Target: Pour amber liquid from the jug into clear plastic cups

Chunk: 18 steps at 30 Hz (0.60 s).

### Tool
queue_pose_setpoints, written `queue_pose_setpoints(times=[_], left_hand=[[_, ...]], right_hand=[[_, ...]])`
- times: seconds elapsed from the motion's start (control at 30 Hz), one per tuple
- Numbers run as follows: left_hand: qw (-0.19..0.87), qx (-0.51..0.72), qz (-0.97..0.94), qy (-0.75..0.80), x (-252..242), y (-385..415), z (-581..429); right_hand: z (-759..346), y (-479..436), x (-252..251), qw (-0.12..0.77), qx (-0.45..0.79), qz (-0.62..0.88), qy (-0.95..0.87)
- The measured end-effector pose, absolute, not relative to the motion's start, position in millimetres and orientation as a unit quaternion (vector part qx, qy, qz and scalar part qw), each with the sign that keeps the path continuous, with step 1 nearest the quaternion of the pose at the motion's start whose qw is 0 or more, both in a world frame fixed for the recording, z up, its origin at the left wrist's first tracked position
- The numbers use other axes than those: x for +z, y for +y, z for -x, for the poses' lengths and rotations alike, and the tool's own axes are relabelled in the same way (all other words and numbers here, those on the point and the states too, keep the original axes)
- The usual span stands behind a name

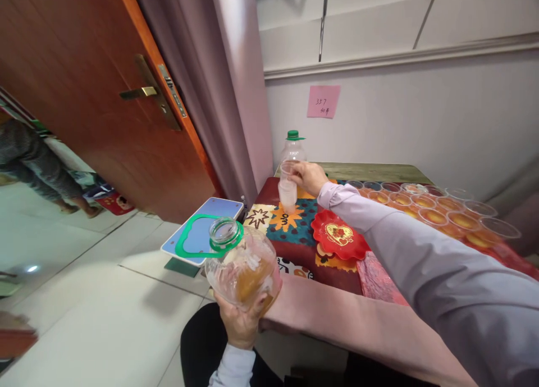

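Observation:
My left hand [241, 323] grips the bottom of a large clear plastic jug [243, 268] with amber liquid in it, tilted with its open mouth and green handle ring [197, 236] pointing up and left. My right hand [309, 176] reaches across the table and is closed around a stack of clear plastic cups [288, 188] held upright over the colourful tablecloth [290, 218]. Just behind the cups stands a clear bottle with a green cap [293, 146].
Several clear cups with amber liquid [425, 204] stand in rows at the table's right. A red plate [337, 235] lies on the cloth. A blue scale [206, 227] sits off the table's left edge. A wooden door [105, 95] stands open; a person's legs [37, 168] show beyond it.

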<state>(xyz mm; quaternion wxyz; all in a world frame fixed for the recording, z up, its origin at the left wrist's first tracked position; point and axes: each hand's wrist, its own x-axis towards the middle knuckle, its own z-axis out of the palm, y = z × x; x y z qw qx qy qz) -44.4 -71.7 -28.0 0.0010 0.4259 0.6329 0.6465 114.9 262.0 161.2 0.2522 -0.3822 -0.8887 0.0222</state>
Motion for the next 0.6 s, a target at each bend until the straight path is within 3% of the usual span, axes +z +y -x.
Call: queue_pose_setpoints(times=[0.1, 0.17, 0.47, 0.6], left_hand=[[-0.001, 0.671, -0.402, 0.623, -30, -67, 42], [0.011, 0.678, -0.396, 0.619, -32, -65, 41], [0.019, 0.687, -0.395, 0.610, -25, -60, 44], [0.015, 0.688, -0.395, 0.609, -22, -58, 44]], right_hand=[[-145, 255, 178, 0.359, 0.019, 0.348, -0.866], [-176, 243, 179, 0.381, 0.008, 0.332, -0.863], [-291, 182, 49, 0.229, 0.050, 0.431, -0.871], [-294, 181, 25, 0.213, 0.077, 0.446, -0.866]])
